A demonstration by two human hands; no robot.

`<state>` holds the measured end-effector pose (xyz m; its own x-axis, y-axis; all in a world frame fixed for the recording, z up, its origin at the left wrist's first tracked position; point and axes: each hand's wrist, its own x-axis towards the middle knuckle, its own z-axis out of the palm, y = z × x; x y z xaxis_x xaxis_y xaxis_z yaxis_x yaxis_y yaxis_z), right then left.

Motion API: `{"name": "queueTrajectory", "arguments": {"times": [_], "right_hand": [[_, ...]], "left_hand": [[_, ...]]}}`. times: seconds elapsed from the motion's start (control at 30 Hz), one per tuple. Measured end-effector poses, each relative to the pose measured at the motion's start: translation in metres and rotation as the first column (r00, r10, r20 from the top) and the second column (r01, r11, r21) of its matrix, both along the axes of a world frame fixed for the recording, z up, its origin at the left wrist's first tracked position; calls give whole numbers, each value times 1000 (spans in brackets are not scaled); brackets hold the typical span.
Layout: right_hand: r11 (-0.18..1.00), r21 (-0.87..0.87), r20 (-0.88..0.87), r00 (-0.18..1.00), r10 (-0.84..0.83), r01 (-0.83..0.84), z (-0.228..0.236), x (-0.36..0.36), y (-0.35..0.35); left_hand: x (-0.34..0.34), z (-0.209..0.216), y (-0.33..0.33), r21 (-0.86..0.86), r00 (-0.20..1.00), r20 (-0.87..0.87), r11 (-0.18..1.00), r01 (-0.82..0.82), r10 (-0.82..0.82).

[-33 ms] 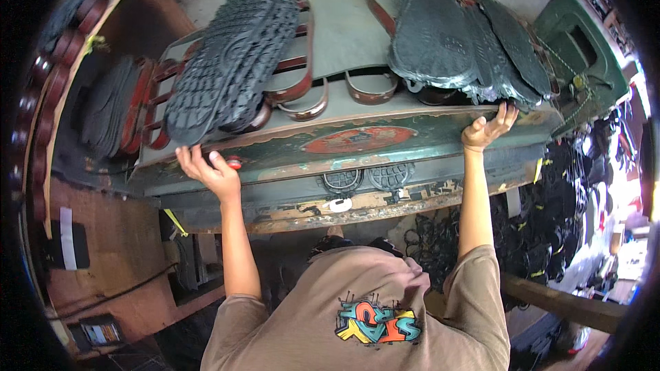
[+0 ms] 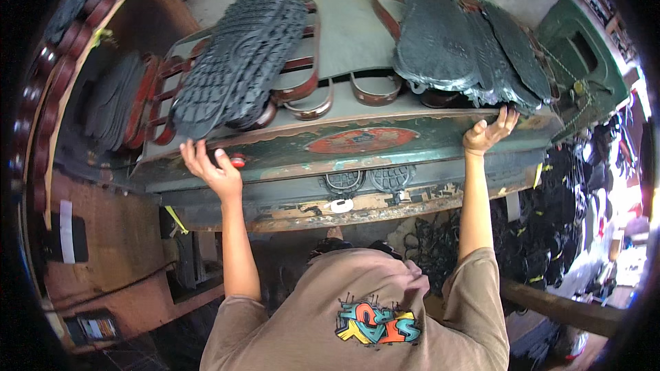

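Observation:
My left hand (image 2: 214, 170) lies against the front of a green metal machine beam (image 2: 275, 159), fingers stretched and apart, the thumb next to a red push button (image 2: 237, 160). My right hand (image 2: 487, 132) rests at the beam's right part, fingers extended up to its edge and thumb apart; nothing shows in it. Above my left hand lies a stack of black treaded rubber soles (image 2: 240, 55). Ragged-edged black rubber pieces (image 2: 433, 48) lie above and left of my right hand. In the gap below the beam sit two black patterned sole-shaped pieces (image 2: 390, 178).
Dark red metal loops (image 2: 377, 91) lie along the beam's top. A stack of flat grey-black pieces (image 2: 113, 106) stands at the left. Below the beam runs a worn bed edge (image 2: 275, 221). Many black pieces (image 2: 550, 213) hang at the right; a wooden bar (image 2: 560, 306) is beneath.
The whole view has shifted very slightly. Both hands keep their places at the beam.

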<state>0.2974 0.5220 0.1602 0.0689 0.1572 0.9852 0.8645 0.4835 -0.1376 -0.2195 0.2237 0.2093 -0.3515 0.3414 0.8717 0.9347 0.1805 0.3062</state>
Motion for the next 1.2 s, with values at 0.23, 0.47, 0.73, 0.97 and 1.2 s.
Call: {"name": "queueTrajectory", "arguments": {"times": [0.23,0.47,0.73,0.97,1.2], "right_hand": [[968,-253,79,997,22,-2,26,9,-75],[521,-674,-422,852,311,-524,-50,-8,-282],[515,-806,-42,897,440,-291,-128,-1,-373],[460,-877,110,874,474,-139,-122,11,-366],[265,-960,198,884,424,89,-132,14,-359]], "left_hand": [[25,-27,-115,9,831,484,951,308,-274],[76,-132,-251,-536,871,471,740,407,-138],[112,-147,-263,-546,911,391,763,347,-134],[129,-144,-260,-661,916,399,704,259,39],[127,-148,-264,-751,912,398,607,259,103]]}}
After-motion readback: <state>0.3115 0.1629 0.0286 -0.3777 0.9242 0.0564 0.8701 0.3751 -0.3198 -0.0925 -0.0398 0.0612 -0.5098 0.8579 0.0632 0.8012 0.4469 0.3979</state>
